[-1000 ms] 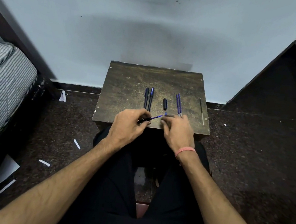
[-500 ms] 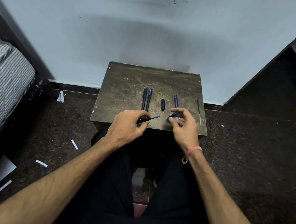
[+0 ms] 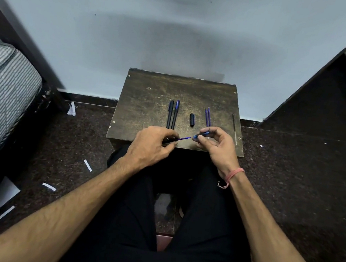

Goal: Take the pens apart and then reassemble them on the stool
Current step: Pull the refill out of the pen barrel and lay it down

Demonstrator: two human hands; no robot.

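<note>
Hands are held over the stool's (image 3: 150, 90) near edge. A pen barrel with its blue refill (image 3: 183, 139) protruding is gripped by the left hand (image 3: 151, 147). A blue tip piece (image 3: 201, 134), picked up since 0.5 s ago, is pinched by the right hand (image 3: 217, 146) beside the refill's end. Farther back lie 2 capped pens (image 3: 172, 114), 1 cap (image 3: 192, 120), 2 refills (image 3: 207, 117).

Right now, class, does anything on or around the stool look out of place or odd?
On the stool nothing stands out: the two capped pens, loose cap, blue refills and thin refill lie in tidy parallel lines. The only mess is the white paper scraps scattered on the dark floor to the left.
</note>
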